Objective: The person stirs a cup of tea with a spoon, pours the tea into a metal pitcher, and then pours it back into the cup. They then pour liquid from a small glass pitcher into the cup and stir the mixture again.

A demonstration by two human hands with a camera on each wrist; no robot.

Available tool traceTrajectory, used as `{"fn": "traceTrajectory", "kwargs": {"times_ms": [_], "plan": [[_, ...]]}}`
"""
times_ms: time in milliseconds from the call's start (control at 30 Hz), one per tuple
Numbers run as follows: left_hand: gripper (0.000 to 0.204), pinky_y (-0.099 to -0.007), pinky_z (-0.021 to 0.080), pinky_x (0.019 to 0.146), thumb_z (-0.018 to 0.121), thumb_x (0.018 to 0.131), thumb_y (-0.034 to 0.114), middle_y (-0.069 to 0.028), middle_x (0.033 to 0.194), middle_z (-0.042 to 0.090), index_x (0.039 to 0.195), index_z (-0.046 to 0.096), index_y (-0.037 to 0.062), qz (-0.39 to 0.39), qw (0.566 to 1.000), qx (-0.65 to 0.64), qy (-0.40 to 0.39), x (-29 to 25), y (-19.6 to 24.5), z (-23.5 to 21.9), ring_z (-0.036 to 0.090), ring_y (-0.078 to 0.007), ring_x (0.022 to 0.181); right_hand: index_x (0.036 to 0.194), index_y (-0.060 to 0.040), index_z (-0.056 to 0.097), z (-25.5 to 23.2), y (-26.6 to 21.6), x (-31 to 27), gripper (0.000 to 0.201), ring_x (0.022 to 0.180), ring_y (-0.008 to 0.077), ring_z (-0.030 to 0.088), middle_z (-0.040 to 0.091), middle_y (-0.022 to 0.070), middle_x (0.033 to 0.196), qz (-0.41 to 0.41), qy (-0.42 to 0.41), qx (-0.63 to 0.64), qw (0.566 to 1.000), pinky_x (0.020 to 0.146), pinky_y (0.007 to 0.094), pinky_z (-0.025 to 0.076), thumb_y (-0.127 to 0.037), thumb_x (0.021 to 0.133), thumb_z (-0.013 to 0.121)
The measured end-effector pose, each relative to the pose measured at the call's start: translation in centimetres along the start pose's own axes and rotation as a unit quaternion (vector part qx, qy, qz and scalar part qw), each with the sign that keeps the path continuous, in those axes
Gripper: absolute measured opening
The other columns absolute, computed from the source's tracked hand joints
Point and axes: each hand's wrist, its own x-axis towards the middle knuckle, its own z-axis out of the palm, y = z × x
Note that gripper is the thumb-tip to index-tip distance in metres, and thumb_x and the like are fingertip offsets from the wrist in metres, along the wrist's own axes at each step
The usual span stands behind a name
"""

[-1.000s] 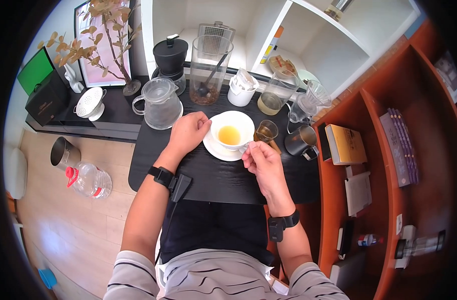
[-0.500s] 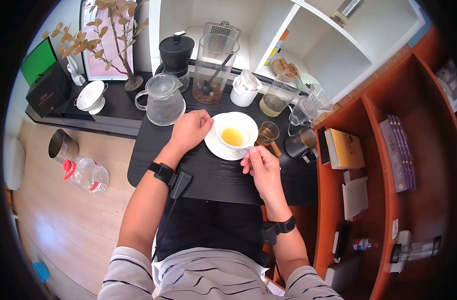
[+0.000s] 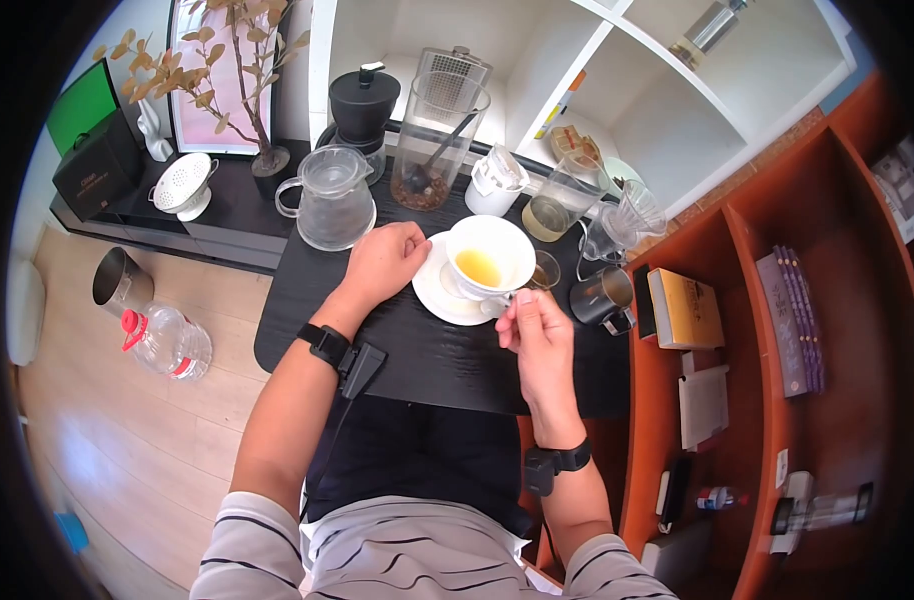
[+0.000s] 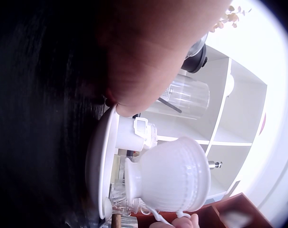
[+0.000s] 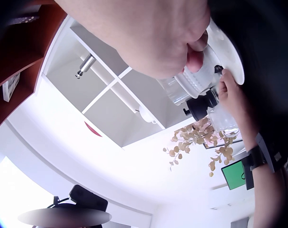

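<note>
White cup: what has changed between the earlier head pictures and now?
The white cup has shifted toward the person's right relative to the saucer and is now raised above it, covering more of the small glass. Nothing was taken hold of or let go: the right hand still holds the cup, and the left hand stays at the saucer's edge.
</note>
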Motion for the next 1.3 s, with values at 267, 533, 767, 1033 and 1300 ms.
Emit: {"fn": "traceTrajectory", "kwargs": {"times_ms": [267,533,767,1033,1300], "plan": [[0.018,-0.0392,0.052,0.066,0.073,0.094,0.022,-0.0102,0.081,0.071,0.093,0.074,0.0035,0.007,1.000,-0.004,0.008,-0.1,0.1,0.0,0.067,-0.0251,0.070,0.087,-0.0081,0.065,-3.2,-4.2,0.7,0.033,0.065,0.0047,0.054,0.065,-0.0007,0.077,-0.056,0.080,-0.047,0.994,0.060,0.0212,0.042,-0.028,0.113,0.060],[0.017,-0.0391,0.051,0.064,0.074,0.094,0.021,-0.0098,0.077,0.070,0.091,0.074,0.0033,0.018,1.000,-0.009,0.019,-0.2,0.1,0.1,0.066,-0.0249,0.067,0.081,-0.0069,0.064,-6.6,-5.1,2.0,0.035,0.063,0.0031,0.048,0.060,-0.0033,0.071,-0.097,0.135,-0.132,0.977,0.057,0.0221,0.035,-0.024,0.111,0.063],[0.018,-0.0398,0.050,0.063,0.074,0.094,0.021,-0.0097,0.076,0.069,0.091,0.074,0.0031,0.010,1.000,-0.018,0.015,-0.2,0.2,0.0,0.066,-0.0253,0.066,0.081,-0.0065,0.063,-8.4,-5.5,2.6,0.034,0.062,0.0024,0.047,0.058,-0.0042,0.072,-0.114,0.155,-0.191,0.962,0.057,0.0217,0.035,-0.023,0.111,0.064],[0.016,-0.0395,0.051,0.065,0.073,0.094,0.020,-0.0099,0.079,0.070,0.092,0.074,0.0033,0.011,1.000,-0.016,0.017,-0.2,0.1,0.0,0.066,-0.0254,0.069,0.082,-0.0069,0.064,-9.7,-6.4,2.6,0.034,0.063,0.0024,0.047,0.059,-0.0041,0.072,-0.128,0.149,-0.211,0.958,0.057,0.0216,0.036,-0.025,0.111,0.065],[0.018,-0.0394,0.051,0.065,0.073,0.095,0.020,-0.0102,0.080,0.070,0.091,0.072,0.0026,0.010,1.000,-0.015,0.013,-0.3,0.5,-0.1,0.066,-0.0255,0.069,0.082,-0.0081,0.065,-12.2,-8.5,1.5,0.033,0.062,0.0038,0.049,0.060,-0.0036,0.072,-0.120,0.195,-0.164,0.960,0.057,0.0222,0.037,-0.026,0.110,0.066]]}}
